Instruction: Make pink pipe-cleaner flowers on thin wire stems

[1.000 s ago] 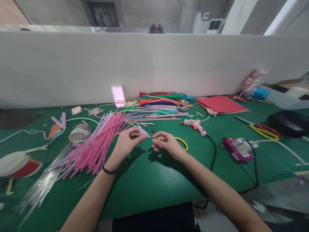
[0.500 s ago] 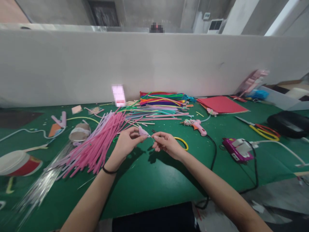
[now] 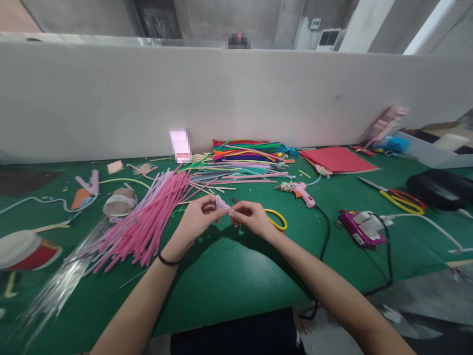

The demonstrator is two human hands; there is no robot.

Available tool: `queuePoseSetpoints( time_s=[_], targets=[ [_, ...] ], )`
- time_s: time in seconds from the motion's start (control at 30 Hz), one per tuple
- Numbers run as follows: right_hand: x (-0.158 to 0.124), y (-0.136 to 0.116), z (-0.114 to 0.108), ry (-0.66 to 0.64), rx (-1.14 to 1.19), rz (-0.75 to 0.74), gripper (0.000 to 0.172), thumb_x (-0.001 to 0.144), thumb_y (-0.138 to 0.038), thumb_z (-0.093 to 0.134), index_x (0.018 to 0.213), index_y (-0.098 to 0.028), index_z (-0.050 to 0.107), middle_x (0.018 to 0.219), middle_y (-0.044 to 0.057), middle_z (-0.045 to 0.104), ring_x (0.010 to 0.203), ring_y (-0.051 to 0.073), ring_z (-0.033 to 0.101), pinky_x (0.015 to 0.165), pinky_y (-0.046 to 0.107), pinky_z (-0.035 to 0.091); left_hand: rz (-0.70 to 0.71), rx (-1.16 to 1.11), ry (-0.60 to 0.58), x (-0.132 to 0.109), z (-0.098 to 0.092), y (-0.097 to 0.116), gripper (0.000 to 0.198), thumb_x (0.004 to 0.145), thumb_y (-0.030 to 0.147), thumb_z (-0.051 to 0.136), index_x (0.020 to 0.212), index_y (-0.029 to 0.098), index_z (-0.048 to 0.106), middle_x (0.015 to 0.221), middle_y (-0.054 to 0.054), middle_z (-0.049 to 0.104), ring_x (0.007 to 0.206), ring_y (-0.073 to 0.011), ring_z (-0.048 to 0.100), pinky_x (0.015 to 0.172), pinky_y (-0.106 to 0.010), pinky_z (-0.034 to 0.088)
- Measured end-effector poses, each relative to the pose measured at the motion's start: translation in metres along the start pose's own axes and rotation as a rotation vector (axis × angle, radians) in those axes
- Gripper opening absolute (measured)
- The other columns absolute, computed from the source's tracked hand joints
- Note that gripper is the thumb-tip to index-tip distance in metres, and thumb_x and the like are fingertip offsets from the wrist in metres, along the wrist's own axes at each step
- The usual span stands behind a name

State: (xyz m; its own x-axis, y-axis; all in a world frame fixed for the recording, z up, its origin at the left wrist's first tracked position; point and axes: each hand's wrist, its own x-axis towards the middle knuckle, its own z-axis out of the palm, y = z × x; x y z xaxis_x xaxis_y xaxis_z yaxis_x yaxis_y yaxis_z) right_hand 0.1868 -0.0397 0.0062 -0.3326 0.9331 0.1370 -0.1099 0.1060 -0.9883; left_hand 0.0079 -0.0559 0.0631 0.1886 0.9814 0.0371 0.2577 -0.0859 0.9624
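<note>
A small pale-lilac fuzzy piece, bent like pipe cleaner [image 3: 220, 202], is pinched by my left hand [image 3: 201, 217] above the middle of the green table. My right hand [image 3: 251, 217] meets it from the right, with thumb and forefinger closed at its lower tip, where a thin wire end hangs down. The fingertips of both hands almost touch and partly hide the piece. Yellow-handled scissors [image 3: 278, 220] lie partly hidden behind my right hand. A pile of pink pipe cleaners [image 3: 151, 217] spreads just left of my left hand.
Colourful pipe cleaners [image 3: 247, 153] lie along the white partition [image 3: 236, 93]. A pink glue gun [image 3: 301, 191] with a black cord, a purple power adapter [image 3: 362, 229] and larger scissors [image 3: 391, 195] are to the right. Clear-wrapped wires [image 3: 70, 276] and a paper tub [image 3: 27, 250] sit left.
My right hand has moved left and closer to my left hand, its fingers now at the lilac piece's tip. The piece has turned slightly. The view has shifted a little.
</note>
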Motion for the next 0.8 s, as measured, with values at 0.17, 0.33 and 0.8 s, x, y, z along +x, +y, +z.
queuePoseSetpoints(
  time_s=[0.17,0.33,0.8],
  targets=[
    [-0.001,0.000,-0.003,-0.009,-0.001,-0.021,0.032,0.071,-0.042,0.076,0.088,-0.017,0.070,0.067,0.000,0.066,0.054,0.011,0.058,0.055,0.023,0.047,0.006,0.012,-0.012,0.000,0.001,0.002,0.029,0.081,0.044,0.065,0.079,0.016,0.067,0.051,0.003,0.056,0.040,-0.0076,0.045,0.035,-0.017,0.027],
    [-0.001,0.005,-0.004,-0.044,0.008,-0.037,0.034,0.063,-0.038,0.082,0.084,-0.017,0.066,0.065,-0.003,0.063,0.055,0.010,0.056,0.056,0.023,0.046,-0.008,0.023,-0.001,-0.001,0.003,0.002,0.027,0.081,0.042,0.065,0.078,0.016,0.066,0.053,0.004,0.057,0.037,-0.0059,0.041,0.035,-0.017,0.027],
    [0.000,0.017,0.004,-0.110,-0.123,-0.035,0.041,0.080,-0.056,0.064,0.076,-0.015,0.061,0.061,-0.002,0.060,0.049,0.009,0.053,0.048,0.021,0.041,-0.019,-0.012,-0.069,0.002,0.007,-0.007,0.034,0.079,0.050,0.064,0.080,0.016,0.063,0.061,0.001,0.058,0.051,-0.0108,0.053,0.035,-0.017,0.030]
  ],
)
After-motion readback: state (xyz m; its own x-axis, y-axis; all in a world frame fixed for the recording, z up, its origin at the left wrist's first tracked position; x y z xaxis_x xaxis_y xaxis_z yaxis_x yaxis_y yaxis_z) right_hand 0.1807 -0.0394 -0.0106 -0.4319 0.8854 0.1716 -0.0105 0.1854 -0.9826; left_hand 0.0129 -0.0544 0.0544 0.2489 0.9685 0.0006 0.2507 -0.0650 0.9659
